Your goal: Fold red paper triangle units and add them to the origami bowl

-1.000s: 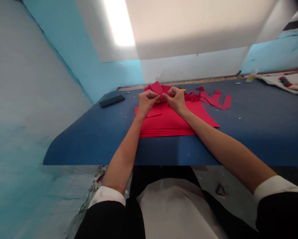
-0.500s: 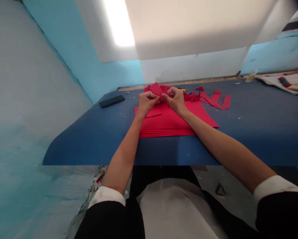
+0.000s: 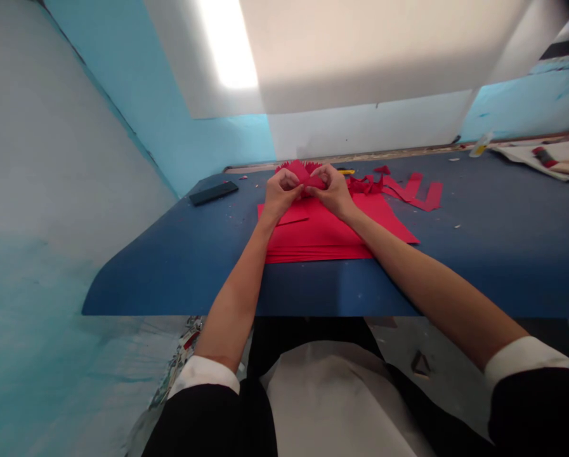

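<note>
Between my two hands a strip of red paper (image 3: 300, 170) is being folded over on itself, above a stack of red paper sheets (image 3: 322, 231). My left hand (image 3: 282, 192) pinches its left side, thumb against fingertips. My right hand (image 3: 330, 190) grips the right side the same way, and the two thumbs nearly meet. Behind the strip shows the jagged edge of a fringed red paper piece (image 3: 315, 166), mostly hidden by the hands. A smaller folded red sheet (image 3: 294, 214) lies on the stack below my left hand.
On the blue table (image 3: 170, 260) a dark phone-like slab (image 3: 213, 193) lies left. Crumpled red paper (image 3: 366, 185) and cut red strips (image 3: 420, 193) lie right. Farther off are a yellow-handled tool (image 3: 346, 172), a small glue bottle (image 3: 481, 145) and a brush-like item (image 3: 550, 160).
The right hand has turned slightly, and the right part of the strip now lies folded across between the fingers. More of the yellow tool shows behind. The left hand has barely moved.
</note>
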Available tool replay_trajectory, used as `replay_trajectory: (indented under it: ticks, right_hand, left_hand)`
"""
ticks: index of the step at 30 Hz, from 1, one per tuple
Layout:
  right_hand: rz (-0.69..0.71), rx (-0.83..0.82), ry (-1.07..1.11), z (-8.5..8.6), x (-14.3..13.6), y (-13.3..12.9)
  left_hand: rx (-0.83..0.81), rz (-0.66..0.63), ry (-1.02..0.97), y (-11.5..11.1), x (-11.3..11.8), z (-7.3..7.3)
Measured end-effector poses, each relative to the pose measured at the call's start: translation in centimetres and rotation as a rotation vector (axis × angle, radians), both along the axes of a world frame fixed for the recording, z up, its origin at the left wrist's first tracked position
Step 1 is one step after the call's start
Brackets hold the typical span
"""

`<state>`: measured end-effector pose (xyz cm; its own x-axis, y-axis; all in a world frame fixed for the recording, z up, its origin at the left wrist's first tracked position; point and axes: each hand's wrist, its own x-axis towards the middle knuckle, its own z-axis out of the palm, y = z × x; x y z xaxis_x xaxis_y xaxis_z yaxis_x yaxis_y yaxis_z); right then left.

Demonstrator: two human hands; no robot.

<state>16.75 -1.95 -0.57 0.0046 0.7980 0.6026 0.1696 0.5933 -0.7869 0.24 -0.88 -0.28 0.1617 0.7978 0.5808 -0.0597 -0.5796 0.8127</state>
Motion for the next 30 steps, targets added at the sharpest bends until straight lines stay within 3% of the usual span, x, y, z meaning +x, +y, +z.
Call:
replay_trajectory:
  ticks: [9, 15, 24, 30]
  right_hand:
    - [0.070, -0.204, 0.129, 0.35, 0.48, -0.52]
    - [-0.029, -0.119, 0.187, 0.22, 0.56, 0.33]
    - [0.164, -0.165, 0.201, 0.28, 0.29, -0.45]
    - [0.251, -0.143, 0.099, -0.54, 0.07, -0.06]
  left_hand:
    - [0.052, 0.024, 0.018, -0.45, 0.23, 0.32]
    - [0.074, 0.051, -0.024, -0.36, 0.45, 0.45]
    - [0.053, 0.183, -0.142, 0.26, -0.33, 0.21]
    - [-0.084, 0.122, -0.146, 0.02, -0.31, 0.32]
